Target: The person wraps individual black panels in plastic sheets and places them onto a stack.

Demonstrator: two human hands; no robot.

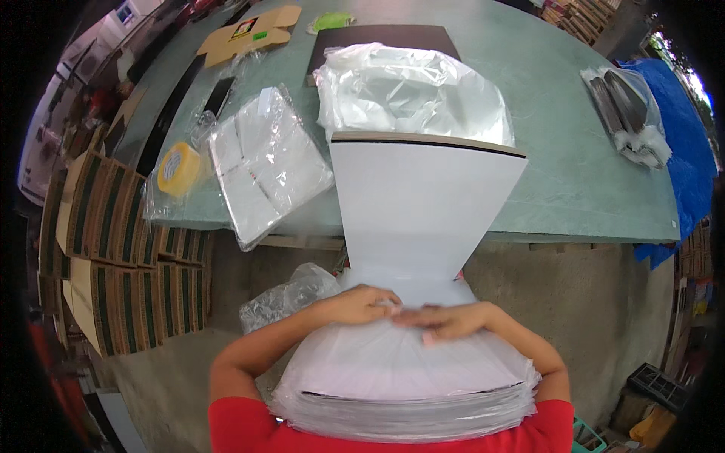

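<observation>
A stack of flat sheets in clear plastic sleeves (408,411) lies across my lap. Above its far part, my left hand (359,303) has its fingers bent inward; what they grip, if anything, does not show clearly. My right hand (453,321) lies nearly flat over the plastic, fingers stretched toward the left hand and slightly blurred. Beyond both hands, a white board (427,204) with a dark top edge leans up against the table edge. Its lower end meets the sleeved stack.
On the green table (574,181) are a white plastic bag (411,90), a dark board (385,36), a packet of clear bags (272,162), a yellow tape roll (179,169) and a wrapped bundle (627,113). Cardboard stacks (140,294) stand left. Crumpled plastic (287,298) lies near my left arm.
</observation>
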